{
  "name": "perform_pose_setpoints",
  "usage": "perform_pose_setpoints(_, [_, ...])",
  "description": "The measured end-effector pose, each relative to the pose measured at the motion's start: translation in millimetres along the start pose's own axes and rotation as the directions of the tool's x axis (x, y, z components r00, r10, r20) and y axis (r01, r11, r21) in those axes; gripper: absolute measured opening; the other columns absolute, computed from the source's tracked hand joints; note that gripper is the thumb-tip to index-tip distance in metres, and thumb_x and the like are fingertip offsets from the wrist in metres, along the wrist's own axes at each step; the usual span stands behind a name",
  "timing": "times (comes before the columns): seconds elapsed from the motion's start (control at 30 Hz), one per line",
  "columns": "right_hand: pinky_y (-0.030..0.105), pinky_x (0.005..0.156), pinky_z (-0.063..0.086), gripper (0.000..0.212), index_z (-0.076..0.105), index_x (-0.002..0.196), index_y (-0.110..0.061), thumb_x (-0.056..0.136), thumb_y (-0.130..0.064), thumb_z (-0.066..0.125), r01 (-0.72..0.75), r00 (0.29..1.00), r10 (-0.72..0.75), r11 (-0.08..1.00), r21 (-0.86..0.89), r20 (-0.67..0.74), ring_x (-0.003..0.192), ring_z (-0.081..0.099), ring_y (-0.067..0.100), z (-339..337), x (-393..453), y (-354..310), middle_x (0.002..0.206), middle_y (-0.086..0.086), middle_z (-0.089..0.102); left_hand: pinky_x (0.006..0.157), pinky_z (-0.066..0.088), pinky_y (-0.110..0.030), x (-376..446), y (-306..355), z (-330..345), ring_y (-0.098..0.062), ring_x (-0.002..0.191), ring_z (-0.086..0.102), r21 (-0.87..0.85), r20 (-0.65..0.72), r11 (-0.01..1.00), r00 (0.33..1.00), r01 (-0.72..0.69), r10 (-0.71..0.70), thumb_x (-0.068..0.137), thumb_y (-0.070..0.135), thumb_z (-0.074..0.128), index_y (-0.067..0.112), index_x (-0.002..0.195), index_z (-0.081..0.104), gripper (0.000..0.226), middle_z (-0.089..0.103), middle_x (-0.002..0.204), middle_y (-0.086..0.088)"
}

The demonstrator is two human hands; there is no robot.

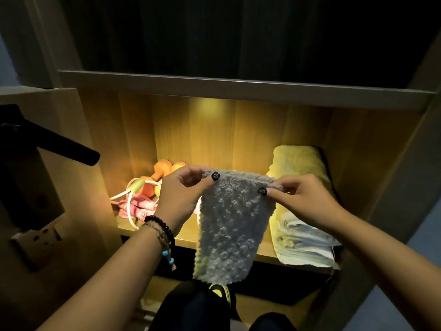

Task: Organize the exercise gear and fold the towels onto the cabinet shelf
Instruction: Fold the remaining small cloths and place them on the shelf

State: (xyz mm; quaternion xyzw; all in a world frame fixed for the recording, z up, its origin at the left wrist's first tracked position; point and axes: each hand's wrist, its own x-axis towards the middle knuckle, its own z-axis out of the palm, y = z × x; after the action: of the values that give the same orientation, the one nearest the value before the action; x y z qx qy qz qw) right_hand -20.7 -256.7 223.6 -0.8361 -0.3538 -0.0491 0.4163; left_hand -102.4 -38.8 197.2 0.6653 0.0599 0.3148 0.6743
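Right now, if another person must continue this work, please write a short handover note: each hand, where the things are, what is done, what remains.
Left hand and right hand each pinch a top corner of the grey towel, which hangs in front of the lit shelf.
On the shelf: orange dumbbells and a pink-white skipping rope at the left; a yellow towel and a folded patterned cloth at the right.
Done: gear and two cloths are on the shelf.
Left: fold the grey towel and place it in the middle gap.
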Motion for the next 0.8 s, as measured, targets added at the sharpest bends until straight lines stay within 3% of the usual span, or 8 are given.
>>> perform_pose_setpoints(0.07, [0.033,0.068,0.045,0.016,0.071,0.071,-0.005,0.083,-0.015,0.071,0.017,1.0,-0.016,1.0,0.007,-0.017,0.067,0.053,0.01,-8,7,1,0.071,0.008,0.066,0.078,0.056,-0.023,6,-6,3,-0.01,0.08,0.066,0.069,-0.01,0.998,1.0,-0.009,0.01,0.079,0.011,0.076,0.012,0.085,0.072,0.008,0.073,0.089,-0.011])
perform_pose_setpoints(0.2, [0.037,0.076,0.052,0.023,0.063,0.058,-0.014,0.079,-0.009,0.07,0.05,0.999,-0.05,0.995,-0.088,-0.003,0.08,0.061,0.02,-17,13,3,0.078,0.005,0.068,0.056,0.048,-0.013,16,-15,12,-0.002,0.064,0.062,0.123,-0.048,0.992,0.999,0.007,-0.001,0.079,0.016,0.076,0.01,0.087,0.072,0.011,0.071,0.082,-0.006])
perform_pose_setpoints(0.3, [0.039,0.072,0.053,0.02,0.066,0.058,-0.012,0.078,-0.01,0.071,0.016,1.0,-0.02,0.992,-0.123,-0.025,0.076,0.063,0.02,-16,21,12,0.074,0.007,0.069,0.059,0.048,-0.013,26,-23,18,-0.002,0.068,0.062,0.158,-0.068,0.986,0.997,0.043,-0.033,0.079,0.019,0.077,0.008,0.088,0.072,0.015,0.071,0.082,-0.003])
perform_pose_setpoints(0.47, [0.023,0.054,0.046,0.024,0.069,0.057,-0.024,0.078,-0.016,0.077,-0.055,0.993,0.055,0.998,0.007,-0.106,0.054,0.055,-0.001,-2,32,23,0.059,-0.009,0.067,0.048,0.041,-0.01,40,-37,21,0.004,0.054,0.056,0.145,-0.11,0.986,0.991,0.087,-0.072,0.079,0.026,0.076,0.01,0.085,0.071,0.018,0.068,0.073,0.003])
perform_pose_setpoints(0.6, [0.011,0.046,0.034,0.022,0.068,0.057,-0.027,0.077,-0.023,0.077,-0.1,0.991,0.093,0.993,-0.068,-0.098,0.049,0.052,-0.005,9,41,24,0.046,-0.03,0.055,0.047,0.038,-0.009,45,-48,18,0.003,0.049,0.051,0.144,-0.117,0.982,0.987,0.126,-0.11,0.081,0.027,0.073,0.008,0.088,0.07,0.021,0.066,0.072,0.004])
perform_pose_setpoints(0.67, [0.015,0.049,0.037,0.021,0.068,0.059,-0.026,0.077,-0.025,0.078,-0.139,0.987,0.128,0.984,-0.112,-0.093,0.048,0.052,-0.002,10,43,24,0.044,-0.023,0.055,0.048,0.04,-0.013,47,-52,17,-0.002,0.048,0.053,0.179,-0.087,0.976,0.991,0.121,-0.107,0.084,0.028,0.071,0.007,0.089,0.069,0.022,0.066,0.068,-0.001])
perform_pose_setpoints(0.8, [0.029,0.059,0.053,0.016,0.072,0.062,-0.016,0.076,-0.022,0.078,-0.223,0.971,0.21,0.967,-0.121,-0.111,0.058,0.063,0.011,10,52,26,0.059,-0.004,0.067,0.046,0.049,-0.019,64,-51,21,-0.015,0.056,0.069,0.192,0.013,0.971,0.989,0.145,-0.15,0.092,0.016,0.063,0.004,0.095,0.063,0.013,0.07,0.061,-0.007])
